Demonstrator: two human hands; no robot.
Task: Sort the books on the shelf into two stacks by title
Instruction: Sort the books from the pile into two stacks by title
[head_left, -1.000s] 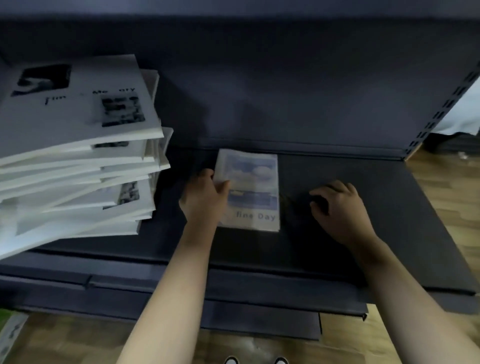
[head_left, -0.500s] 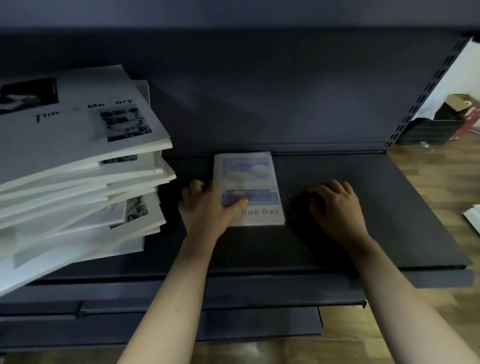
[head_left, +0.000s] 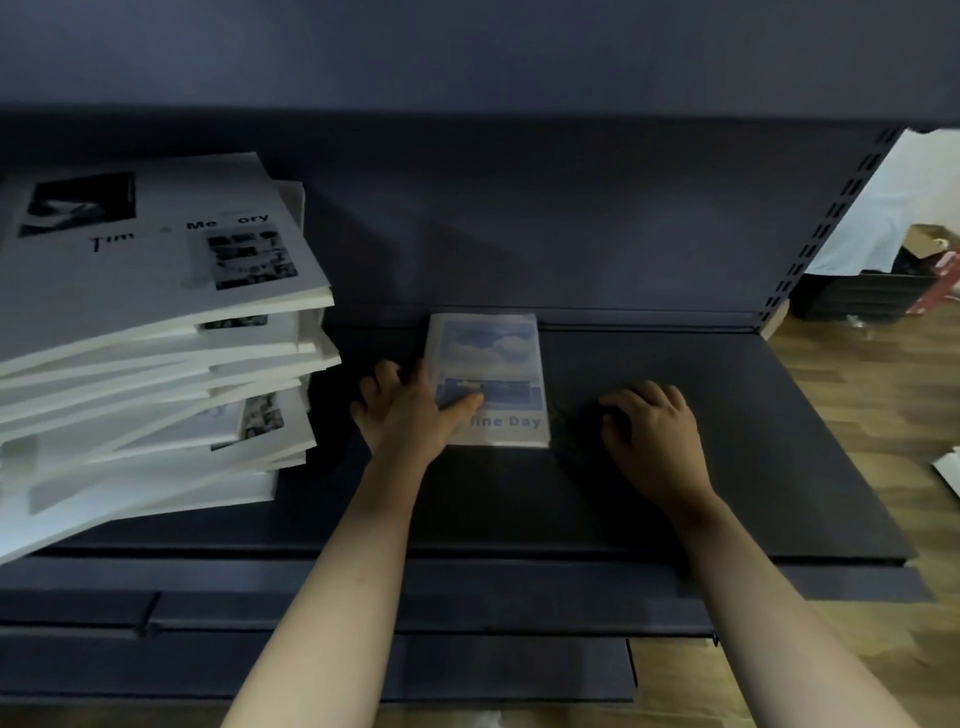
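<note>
On the shelf mid-depth, the right hand rests curled, holding nothing; the left hand presses its thumb on the "fine Day" book against the back edge; leftward, the "Tim… Me…ory" stack leans

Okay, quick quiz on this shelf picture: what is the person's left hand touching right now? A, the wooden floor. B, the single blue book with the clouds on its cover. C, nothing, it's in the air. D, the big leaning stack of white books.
B: the left hand rests at the left edge of the blue book with its thumb lying across the cover, while the leaning stack of white books sits apart to the left.
</note>
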